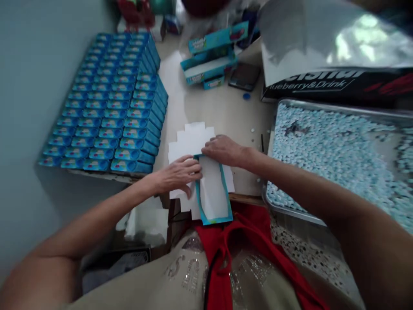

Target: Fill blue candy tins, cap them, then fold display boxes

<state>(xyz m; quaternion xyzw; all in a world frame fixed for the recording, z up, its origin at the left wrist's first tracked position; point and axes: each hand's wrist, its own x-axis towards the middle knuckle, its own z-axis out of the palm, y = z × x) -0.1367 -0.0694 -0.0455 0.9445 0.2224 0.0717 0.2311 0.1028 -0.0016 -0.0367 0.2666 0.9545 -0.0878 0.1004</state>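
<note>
In front of me lies a small open cardboard box (213, 189), white inside with blue edges. It rests on flat white cardboard blanks (189, 137) at the table's front edge. My left hand (182, 174) grips the box's upper left side, with the fingers over its wall and the thumb apart below. My right hand (222, 149) is closed at the far end, its bent fingers pinching the blue edge there. The fingertips of my right hand are partly hidden.
Stacked blue boxes (109, 103) stand on the left. Open blue boxes (209, 64) and a dark flat object (245, 76) lie at the back. On the right a metal tray (271, 202) holds pale blue pieces (325, 150). Behind it stands a black carton (322, 86).
</note>
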